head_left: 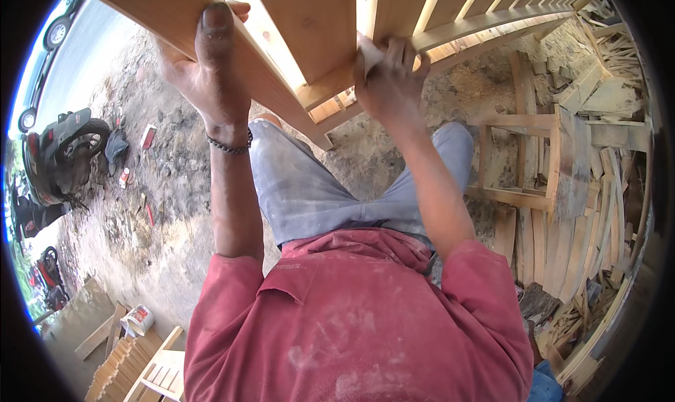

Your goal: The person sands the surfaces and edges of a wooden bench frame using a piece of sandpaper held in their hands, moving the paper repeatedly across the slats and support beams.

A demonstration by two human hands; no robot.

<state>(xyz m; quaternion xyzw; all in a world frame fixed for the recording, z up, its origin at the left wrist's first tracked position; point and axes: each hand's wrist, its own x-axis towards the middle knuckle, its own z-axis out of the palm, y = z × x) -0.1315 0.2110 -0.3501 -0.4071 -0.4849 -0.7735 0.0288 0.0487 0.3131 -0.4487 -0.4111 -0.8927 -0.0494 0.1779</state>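
Wood post [273, 89] slants down rightward, left hand [216, 71] clamped on it; right hand [394, 85], fingers bent, pinches a pale pad [370, 54].

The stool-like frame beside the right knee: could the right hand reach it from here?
Probably yes, with a lean: the stool-like frame stands beside the right knee, and nothing visible blocks the way. The right hand would have to leave the slatted wooden piece, where it holds a pale object.

Stacked planks [559, 254], wood scraps [610, 96] and sawdust [485, 85] show this is a woodworking workshop
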